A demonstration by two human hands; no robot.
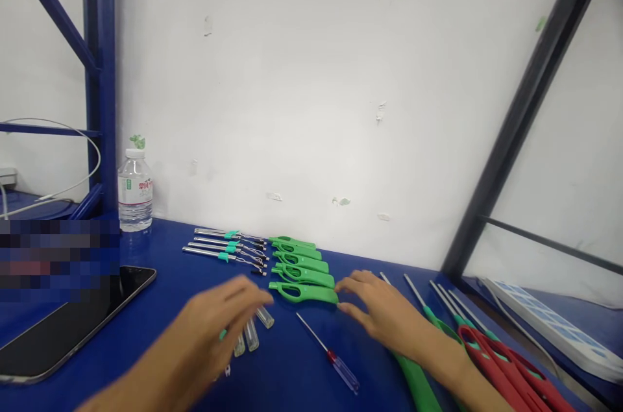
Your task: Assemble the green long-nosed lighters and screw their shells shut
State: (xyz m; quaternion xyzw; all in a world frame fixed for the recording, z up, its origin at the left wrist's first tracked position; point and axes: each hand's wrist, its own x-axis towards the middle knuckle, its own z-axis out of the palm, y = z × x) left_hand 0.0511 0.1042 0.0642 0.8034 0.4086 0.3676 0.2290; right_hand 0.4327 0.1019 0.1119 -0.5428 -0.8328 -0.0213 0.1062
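Note:
My left hand [209, 324], smeared by motion, hovers over several clear plastic tubes [251, 335]. Its fingers reach forward, apart from the thumb; a small teal bit shows beneath them. My right hand [384, 311] has thumb and fingers spread about the near right end of the front green handle shell [311, 293]; whether they touch it I cannot tell. Several such shells lie in a row behind. Left of them rest several metal rods [207, 252] with teal clips and thin wires. A screwdriver [335, 363] with a clear purple-red handle lies between my hands.
Long-nosed lighters with red handles [516, 366] and a green-handled lighter [416, 379] lie at the right, partly under my right forearm. A power strip [555, 327] is beyond. At left are a phone [73, 324] and a water bottle [135, 191]. A white wall [311, 87] stands behind.

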